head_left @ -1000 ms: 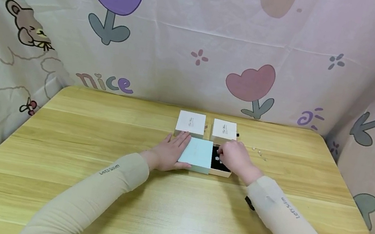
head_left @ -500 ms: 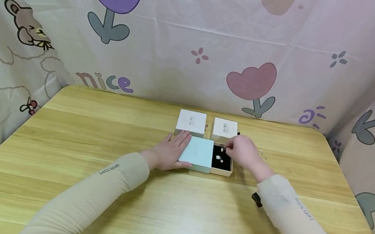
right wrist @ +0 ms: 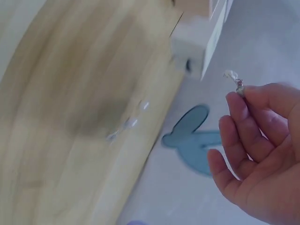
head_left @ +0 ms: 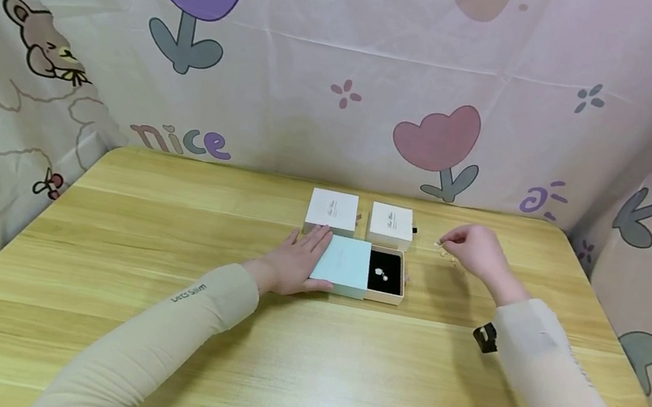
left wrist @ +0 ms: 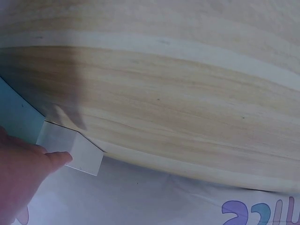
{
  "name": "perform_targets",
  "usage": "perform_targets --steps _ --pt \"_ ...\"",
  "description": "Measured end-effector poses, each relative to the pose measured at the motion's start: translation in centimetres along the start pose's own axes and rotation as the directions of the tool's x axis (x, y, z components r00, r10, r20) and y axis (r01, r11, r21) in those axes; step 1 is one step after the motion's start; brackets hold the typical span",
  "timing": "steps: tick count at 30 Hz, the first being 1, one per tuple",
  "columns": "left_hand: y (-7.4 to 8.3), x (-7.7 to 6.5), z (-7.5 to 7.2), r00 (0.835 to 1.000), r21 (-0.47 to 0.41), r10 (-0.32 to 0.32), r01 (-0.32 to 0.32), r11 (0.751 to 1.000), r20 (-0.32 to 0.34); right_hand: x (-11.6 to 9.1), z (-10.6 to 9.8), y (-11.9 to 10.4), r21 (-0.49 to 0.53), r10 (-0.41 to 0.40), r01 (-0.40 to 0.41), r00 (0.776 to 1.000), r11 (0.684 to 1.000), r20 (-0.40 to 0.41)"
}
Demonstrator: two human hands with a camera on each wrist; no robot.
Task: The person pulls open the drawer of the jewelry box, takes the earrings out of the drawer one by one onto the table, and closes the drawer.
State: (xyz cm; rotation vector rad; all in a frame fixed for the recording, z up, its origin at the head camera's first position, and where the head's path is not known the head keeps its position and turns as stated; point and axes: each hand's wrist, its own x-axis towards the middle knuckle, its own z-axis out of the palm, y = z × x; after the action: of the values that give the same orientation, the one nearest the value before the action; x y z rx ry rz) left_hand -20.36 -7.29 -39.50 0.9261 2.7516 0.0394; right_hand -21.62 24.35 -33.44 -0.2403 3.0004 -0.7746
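Note:
A light blue slide-out box (head_left: 348,265) lies mid-table, its drawer (head_left: 381,298) pulled partway out to the right. On the drawer's black lining sits a small white earring (head_left: 380,273). My left hand (head_left: 290,268) rests on the left part of the box with fingers spread; in the left wrist view part of that hand (left wrist: 23,171) shows beside a white box. Above the table to the right of the drawer, my right hand (head_left: 479,252) pinches a small shiny earring (right wrist: 239,87) between thumb and index finger; its exact shape is blurred.
Two white boxes stand behind the blue one, a left box (head_left: 332,210) and a smaller right box (head_left: 391,224) with a black tab. Several small shiny pieces (right wrist: 131,123) lie in a row on the table under my right hand. A patterned cloth (head_left: 290,110) hangs behind.
My right hand has lifted an earring out of the drawer and carried it right and back, over the loose pieces. The left hand has stayed on the blue box.

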Motion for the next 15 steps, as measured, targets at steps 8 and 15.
perform_targets --steps 8,15 --pt "-0.1 -0.1 0.0 1.0 0.008 -0.002 0.002 1.0 0.006 -0.3 -0.4 3.3 -0.052 0.098 -0.098 0.995 0.994 -0.001" --pt "-0.1 0.0 0.1 1.0 0.008 0.002 -0.002 1.0 -0.002 -0.4 0.1 5.4 -0.107 0.164 -0.161 0.986 0.981 0.025"
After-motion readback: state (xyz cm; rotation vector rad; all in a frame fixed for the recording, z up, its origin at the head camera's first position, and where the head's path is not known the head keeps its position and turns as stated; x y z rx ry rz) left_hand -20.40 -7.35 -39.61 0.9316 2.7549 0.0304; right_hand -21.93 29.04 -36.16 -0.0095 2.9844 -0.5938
